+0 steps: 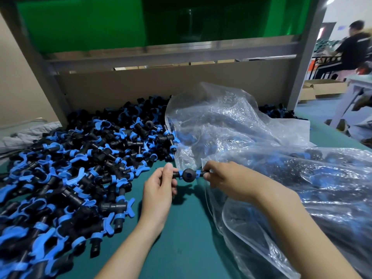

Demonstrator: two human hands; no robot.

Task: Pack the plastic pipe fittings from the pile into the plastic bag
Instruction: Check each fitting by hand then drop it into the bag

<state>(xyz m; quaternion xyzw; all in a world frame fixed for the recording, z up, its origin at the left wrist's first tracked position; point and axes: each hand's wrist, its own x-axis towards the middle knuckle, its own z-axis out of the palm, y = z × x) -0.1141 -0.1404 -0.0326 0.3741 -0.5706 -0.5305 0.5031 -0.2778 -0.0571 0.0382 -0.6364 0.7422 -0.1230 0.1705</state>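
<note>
A large pile of black pipe fittings with blue clips [80, 168] covers the left half of the green table. One black-and-blue fitting [188, 174] is held level above the table in the middle. My left hand [161, 190] pinches its left end and my right hand [227, 178] pinches its right end. A clear plastic bag [231, 125] lies crumpled right behind the fitting, with several fittings showing through it. A second clear bag [312, 188], packed with fittings, lies under my right forearm.
A cardboard wall [161, 83] and a grey metal frame [36, 57] close off the back of the table. The green table top [181, 228] shows between my arms. A person [350, 49] sits at the far right, near cardboard boxes [322, 89].
</note>
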